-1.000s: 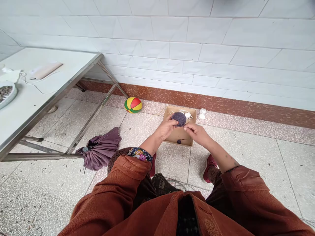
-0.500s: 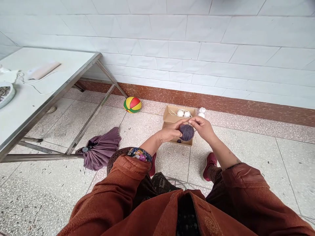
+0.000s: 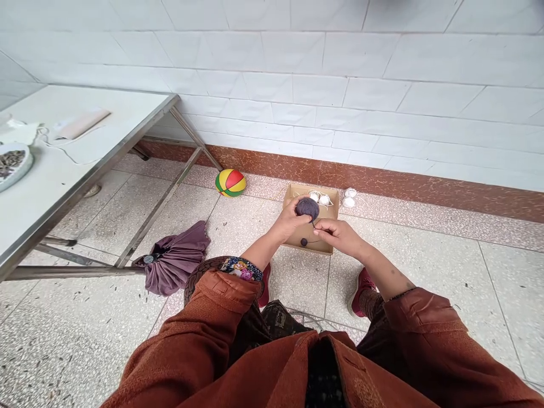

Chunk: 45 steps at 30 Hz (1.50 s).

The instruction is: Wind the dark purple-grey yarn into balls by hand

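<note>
While left hand (image 3: 289, 220) cups yarn ball (image 3: 307, 208) | roundish, long axis unclear | strand (image 3: 313, 224) drops to right hand (image 3: 338, 234), grip pinching it

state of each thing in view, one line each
left grip: closed around large yarn ball
right grip: pinching yarn strand
large yarn ball: wound, held up
box: open
small yarn ball: in box
white balls: some in box, some beside
striped ball: on floor
purple cloth: bunched up
bowl: holding dark bits
</note>
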{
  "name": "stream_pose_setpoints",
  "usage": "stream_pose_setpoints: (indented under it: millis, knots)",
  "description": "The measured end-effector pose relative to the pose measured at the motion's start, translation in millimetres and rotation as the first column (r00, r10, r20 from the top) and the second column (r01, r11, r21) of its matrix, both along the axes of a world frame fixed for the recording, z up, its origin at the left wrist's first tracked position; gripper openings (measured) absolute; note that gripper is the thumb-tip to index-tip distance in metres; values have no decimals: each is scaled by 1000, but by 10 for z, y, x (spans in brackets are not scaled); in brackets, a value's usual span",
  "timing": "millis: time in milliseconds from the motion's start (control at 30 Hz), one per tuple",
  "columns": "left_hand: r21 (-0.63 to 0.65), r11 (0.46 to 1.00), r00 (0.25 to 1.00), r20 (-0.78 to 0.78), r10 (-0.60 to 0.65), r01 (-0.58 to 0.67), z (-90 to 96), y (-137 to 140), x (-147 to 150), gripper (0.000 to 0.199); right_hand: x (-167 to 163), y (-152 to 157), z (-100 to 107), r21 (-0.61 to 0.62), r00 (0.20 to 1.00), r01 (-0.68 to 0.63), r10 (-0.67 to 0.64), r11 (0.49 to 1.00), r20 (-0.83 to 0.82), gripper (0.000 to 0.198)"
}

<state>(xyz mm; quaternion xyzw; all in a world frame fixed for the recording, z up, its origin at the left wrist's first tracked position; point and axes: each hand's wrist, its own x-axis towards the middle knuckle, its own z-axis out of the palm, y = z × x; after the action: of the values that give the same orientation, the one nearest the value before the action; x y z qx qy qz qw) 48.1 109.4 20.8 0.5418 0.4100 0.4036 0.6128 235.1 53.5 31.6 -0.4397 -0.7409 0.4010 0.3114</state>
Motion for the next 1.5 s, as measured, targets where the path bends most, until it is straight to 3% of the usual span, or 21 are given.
stream_pose_setpoints:
  millis: [100,200,367,433,533,700,967,1100,1233,1400,1500]
  knots:
    - [88,996,976,-214,30,-11,-29,-9,8,67,25,-8,94,16,999,-22,22,1000,-48,28]
    - [102,989,960,-269,-75,106,-37,-35,20,67,67,15,141,44,998,-20,23,999,-55,30]
    - [71,906,894,-210,-395,417,35,-125,6,80,130,96,108,129,987,151,-142,980,-80,27]
    - [60,876,871,-159,-465,478,88,-173,-11,94,154,138,59,148,964,262,-252,954,-86,25]
    - [-33,852,852,60,-520,523,167,-250,-36,100,180,192,-34,127,925,378,-370,917,-83,25]
    - [-205,877,859,389,-335,435,228,-309,-57,78,120,215,-140,90,918,394,-387,915,-86,28]
    - [-307,902,816,572,-82,305,279,-242,-152,72,-84,252,-247,148,930,368,-366,918,-42,23]
    - [-329,912,804,595,-2,245,294,-198,-221,61,-144,288,-331,231,948,302,-318,925,31,23]
    - [-293,949,850,523,59,114,268,-155,-267,57,-189,287,-307,237,958,242,-271,941,97,24]
    - [-207,969,901,381,207,-135,170,-102,-284,55,-259,226,-91,141,993,80,-92,987,80,23]
    - [-176,965,893,375,248,-194,147,-78,-287,55,-309,177,-5,72,998,8,-12,997,62,26]
